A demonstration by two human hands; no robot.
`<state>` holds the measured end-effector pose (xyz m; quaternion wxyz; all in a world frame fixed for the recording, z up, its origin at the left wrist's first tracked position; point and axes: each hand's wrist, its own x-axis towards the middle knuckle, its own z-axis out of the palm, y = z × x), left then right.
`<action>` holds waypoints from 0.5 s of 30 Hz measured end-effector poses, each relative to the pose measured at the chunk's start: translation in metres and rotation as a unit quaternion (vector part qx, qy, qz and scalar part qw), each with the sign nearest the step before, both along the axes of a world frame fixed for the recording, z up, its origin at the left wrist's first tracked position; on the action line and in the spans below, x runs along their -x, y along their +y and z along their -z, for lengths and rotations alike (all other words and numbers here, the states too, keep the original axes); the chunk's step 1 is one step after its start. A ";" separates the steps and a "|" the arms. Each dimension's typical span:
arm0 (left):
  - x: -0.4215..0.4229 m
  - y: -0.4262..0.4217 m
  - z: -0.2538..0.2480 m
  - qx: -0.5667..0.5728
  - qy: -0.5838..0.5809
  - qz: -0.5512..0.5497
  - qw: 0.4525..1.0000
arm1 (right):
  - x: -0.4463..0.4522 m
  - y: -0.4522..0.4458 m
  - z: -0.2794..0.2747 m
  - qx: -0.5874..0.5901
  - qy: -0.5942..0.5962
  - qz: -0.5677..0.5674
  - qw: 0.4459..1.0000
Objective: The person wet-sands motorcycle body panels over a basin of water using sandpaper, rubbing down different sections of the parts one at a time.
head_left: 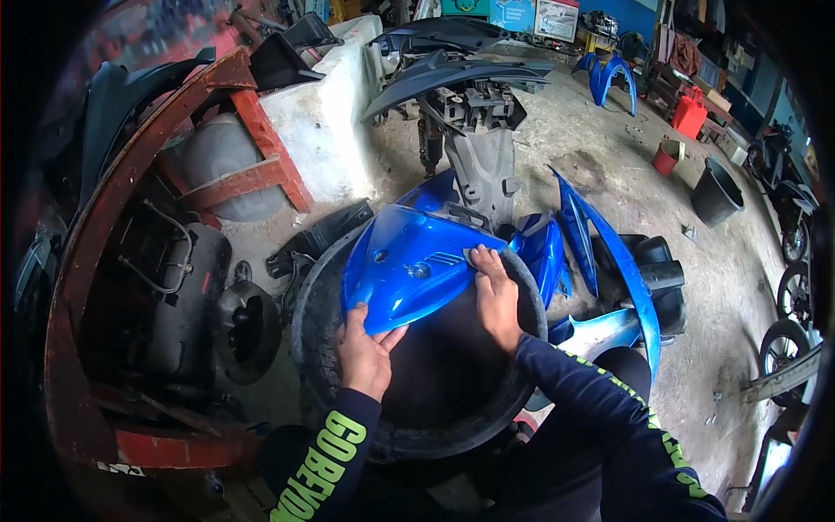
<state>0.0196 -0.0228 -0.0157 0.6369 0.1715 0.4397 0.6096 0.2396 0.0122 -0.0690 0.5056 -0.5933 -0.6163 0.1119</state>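
A glossy blue panel (404, 261) lies tilted over the far rim of a large round black tub (535, 304). My left hand (365, 352) grips the panel's near left edge, thumb on top and fingers underneath. At the panel's right end, my right hand (496, 296) presses its closed fingertips on the surface; a small pale piece shows at the fingertips, too small to name. Two round recesses and some slots mark the panel's face. The inside of the tub is dark.
Blue curved panels (613, 252) lie on the floor right of the tub. A red wooden frame (270, 148) stands at left. Beyond are grey-black vehicle parts (483, 165), a black bucket (718, 191), a red container (690, 113) and motorcycles (787, 187).
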 end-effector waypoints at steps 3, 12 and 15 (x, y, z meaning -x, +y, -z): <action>-0.002 -0.002 0.002 -0.003 -0.001 -0.004 1.000 | 0.029 -0.035 -0.021 -0.076 -0.090 -0.120 0.986; -0.007 0.000 0.003 -0.004 -0.018 0.002 1.000 | 0.042 -0.043 -0.043 -0.073 -0.132 -0.180 0.972; -0.005 0.000 0.001 -0.006 -0.017 0.010 1.000 | 0.030 -0.035 -0.039 -0.066 -0.103 -0.121 0.985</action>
